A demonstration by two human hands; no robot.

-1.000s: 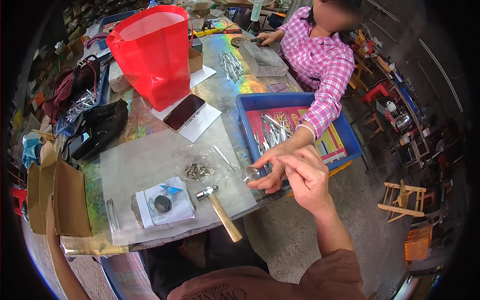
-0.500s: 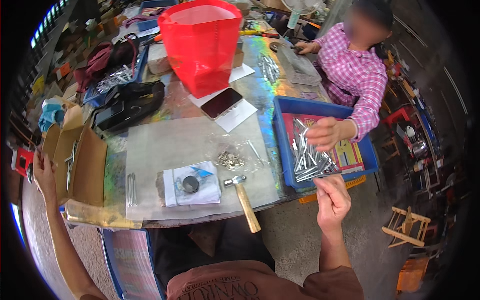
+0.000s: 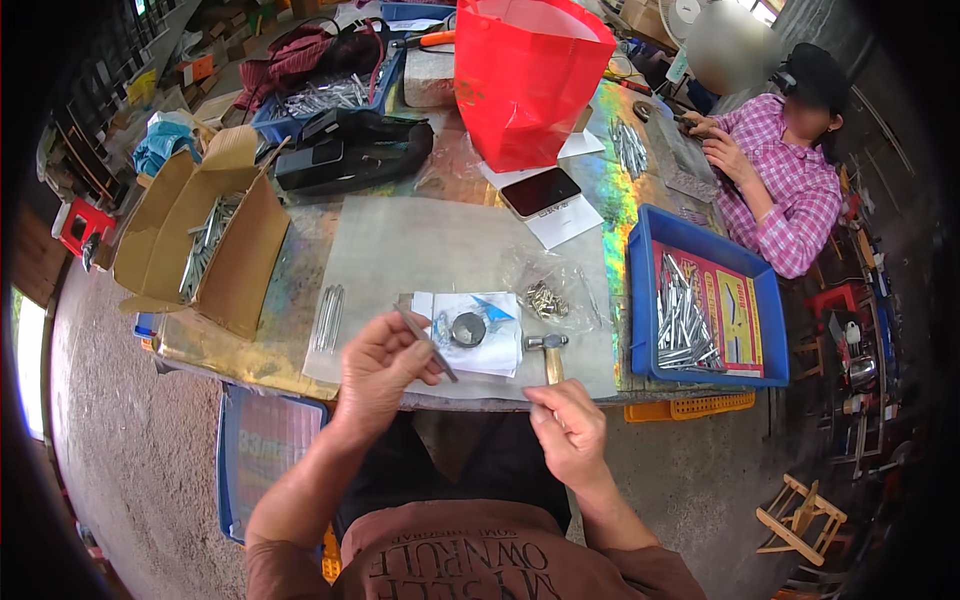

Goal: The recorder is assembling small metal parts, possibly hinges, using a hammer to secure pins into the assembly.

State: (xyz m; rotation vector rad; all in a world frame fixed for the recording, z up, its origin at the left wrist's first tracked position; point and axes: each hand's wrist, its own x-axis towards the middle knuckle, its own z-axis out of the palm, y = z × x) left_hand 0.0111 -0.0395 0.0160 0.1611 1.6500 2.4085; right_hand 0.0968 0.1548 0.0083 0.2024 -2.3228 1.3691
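My left hand (image 3: 380,372) is closed around a thin grey metal rod (image 3: 428,345), tilted over the near edge of the table. My right hand (image 3: 572,432) is closed in a pinch; anything between its fingertips is too small to make out. Just beyond it lies a hammer (image 3: 548,345), its handle partly covered by that hand. Between the hands and a little farther off, a small dark round cup (image 3: 467,329) rests on folded white paper (image 3: 500,358). Small brassy metal pieces (image 3: 545,300) sit on clear plastic to the right. Several slim rods (image 3: 328,318) lie at the left of the sheet.
On the left stands an open cardboard box (image 3: 262,262) of metal pieces. A blue tray (image 3: 640,300) of silvery rods is at right. Farther back are a red bag (image 3: 530,90), a phone (image 3: 541,191) and a black pouch (image 3: 390,150). A co-worker (image 3: 790,190) sits at far right.
My left hand has come from beside the cardboard box to the table's middle with the rod. My right hand has moved left from the blue tray. The co-worker's hand has left the tray.
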